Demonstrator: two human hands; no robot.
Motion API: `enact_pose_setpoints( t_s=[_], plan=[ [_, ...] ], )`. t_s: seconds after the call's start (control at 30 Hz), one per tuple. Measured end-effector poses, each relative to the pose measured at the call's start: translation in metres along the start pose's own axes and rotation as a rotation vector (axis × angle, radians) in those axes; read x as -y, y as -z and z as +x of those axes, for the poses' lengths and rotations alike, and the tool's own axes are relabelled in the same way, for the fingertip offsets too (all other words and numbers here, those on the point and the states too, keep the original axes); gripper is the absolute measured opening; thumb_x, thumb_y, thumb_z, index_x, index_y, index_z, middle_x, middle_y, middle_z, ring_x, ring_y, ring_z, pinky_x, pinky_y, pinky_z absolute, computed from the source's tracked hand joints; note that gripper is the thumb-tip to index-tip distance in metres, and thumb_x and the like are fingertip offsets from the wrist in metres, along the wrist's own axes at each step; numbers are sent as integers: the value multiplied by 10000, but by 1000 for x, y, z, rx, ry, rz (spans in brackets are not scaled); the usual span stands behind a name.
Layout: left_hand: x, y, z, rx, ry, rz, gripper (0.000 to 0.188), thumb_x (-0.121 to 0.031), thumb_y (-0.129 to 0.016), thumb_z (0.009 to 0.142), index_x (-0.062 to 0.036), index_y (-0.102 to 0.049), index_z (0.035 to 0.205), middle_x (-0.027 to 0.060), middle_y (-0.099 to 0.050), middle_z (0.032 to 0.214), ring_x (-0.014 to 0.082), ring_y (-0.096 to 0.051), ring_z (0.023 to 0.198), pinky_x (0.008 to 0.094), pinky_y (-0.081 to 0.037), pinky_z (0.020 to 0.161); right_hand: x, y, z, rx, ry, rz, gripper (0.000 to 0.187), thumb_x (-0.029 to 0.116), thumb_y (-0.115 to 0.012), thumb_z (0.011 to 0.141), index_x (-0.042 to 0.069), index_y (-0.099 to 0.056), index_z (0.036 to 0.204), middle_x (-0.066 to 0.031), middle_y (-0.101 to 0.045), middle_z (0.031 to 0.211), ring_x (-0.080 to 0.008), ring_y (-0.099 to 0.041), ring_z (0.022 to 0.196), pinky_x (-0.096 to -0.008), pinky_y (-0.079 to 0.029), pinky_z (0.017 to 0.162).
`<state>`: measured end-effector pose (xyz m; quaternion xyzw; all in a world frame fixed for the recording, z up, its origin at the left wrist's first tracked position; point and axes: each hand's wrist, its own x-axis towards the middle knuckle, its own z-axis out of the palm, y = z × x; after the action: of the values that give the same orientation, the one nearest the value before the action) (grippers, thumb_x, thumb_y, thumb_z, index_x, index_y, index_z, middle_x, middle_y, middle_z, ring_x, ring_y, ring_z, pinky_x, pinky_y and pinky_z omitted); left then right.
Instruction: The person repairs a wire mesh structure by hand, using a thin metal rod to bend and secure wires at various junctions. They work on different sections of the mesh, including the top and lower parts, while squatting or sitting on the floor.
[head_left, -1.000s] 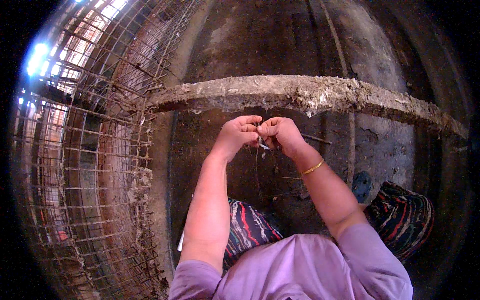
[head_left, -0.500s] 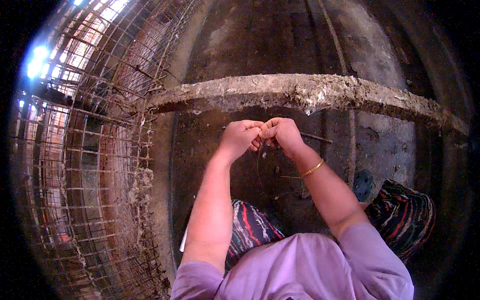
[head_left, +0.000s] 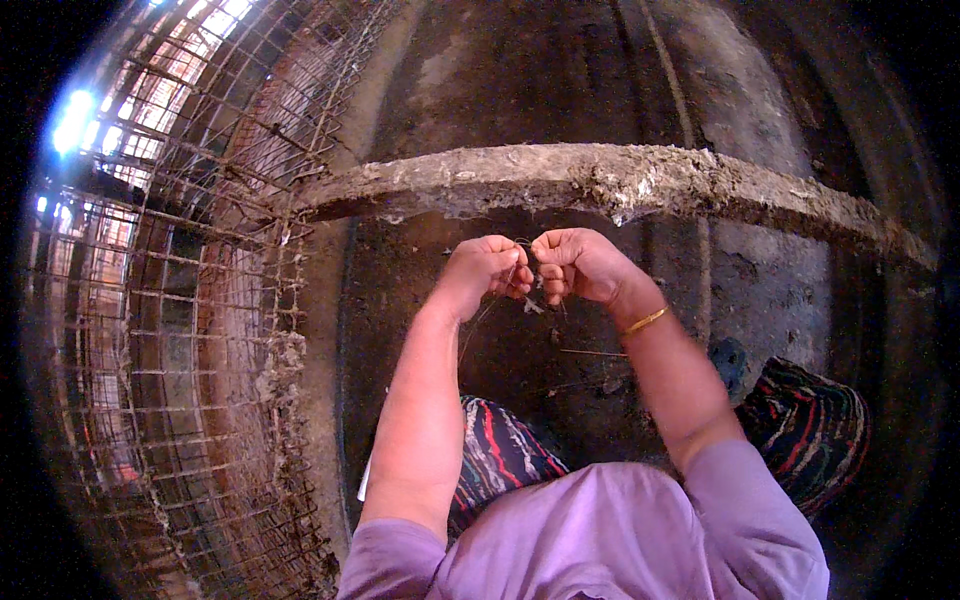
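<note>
My left hand (head_left: 492, 270) is closed in a pinch on a thin, dark strand (head_left: 524, 241), either thread or wire; I cannot tell which. A small loop of it arches across the narrow gap to my right hand (head_left: 578, 264). The thumb and forefinger there are also pinched on the strand, with the other fingers curled. More loose strand trails down below my left hand, past the wrist. Both hands are in front of me at about one height, just on the near side of a rough, crusted beam (head_left: 480, 180).
A rusty wire mesh (head_left: 190, 330) stands along the left side. The beam crosses from the mesh to the far right. Below lies a dark, dirty floor (head_left: 400, 330) with a thin stick (head_left: 592, 352). My patterned trousers (head_left: 505, 450) and a blue-grey round thing (head_left: 728, 362) show nearby.
My hands have drawn slightly apart, the right one moving to the right. A gap with the strand across it now shows between the fingertips, which were together before.
</note>
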<state>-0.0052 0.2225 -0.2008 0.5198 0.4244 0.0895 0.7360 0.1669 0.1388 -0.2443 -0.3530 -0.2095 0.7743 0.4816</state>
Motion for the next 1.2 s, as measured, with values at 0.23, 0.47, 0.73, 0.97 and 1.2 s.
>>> enact_pose_setpoints(
  t_s=[0.23, 0.47, 0.73, 0.97, 1.2],
  plan=[
    [-10, 8, -9, -207, -39, 105, 148, -108, -481, 899, -18, -584, 844, 60, -593, 682, 136, -576, 558, 271, -502, 519, 30, 13, -17, -38, -118, -485, 108, 149, -584, 871, 45, -574, 845, -1, -535, 581, -81, -503, 431, -242, -444, 408],
    [-14, 9, -9, -242, -136, 70, 147, -103, -472, 894, -17, -579, 840, 34, -543, 633, 109, -504, 493, 258, -480, 475, 20, 34, -27, 47, -138, -377, 123, 141, -606, 854, 18, -599, 863, -14, -558, 597, -91, -529, 463, -246, -464, 423],
    [-13, 14, -12, -261, -138, 85, 137, -78, -462, 884, -12, -572, 836, 32, -530, 611, 103, -485, 467, 256, -463, 461, 14, 43, -38, 0, -122, -562, 112, 134, -605, 843, 27, -620, 817, -3, -551, 602, -65, -463, 451, -234, -395, 397],
    [-15, 11, -11, -296, -100, 287, 131, -85, -477, 878, 2, -571, 850, 47, -554, 626, 100, -509, 474, 250, -476, 451, 10, 28, -30, -236, -107, -470, 126, 159, -588, 857, 48, -614, 805, -8, -552, 600, -52, -421, 437, -223, -314, 375],
    [-11, 3, -8, -319, -160, 305, 91, -70, -537, 851, 15, -557, 874, 56, -572, 640, 90, -525, 484, 253, -495, 458, -7, 8, -11, -402, -82, -446, 120, 147, -561, 866, 41, -612, 850, -69, -650, 715, -71, -455, 463, -234, -328, 374]
  ],
)
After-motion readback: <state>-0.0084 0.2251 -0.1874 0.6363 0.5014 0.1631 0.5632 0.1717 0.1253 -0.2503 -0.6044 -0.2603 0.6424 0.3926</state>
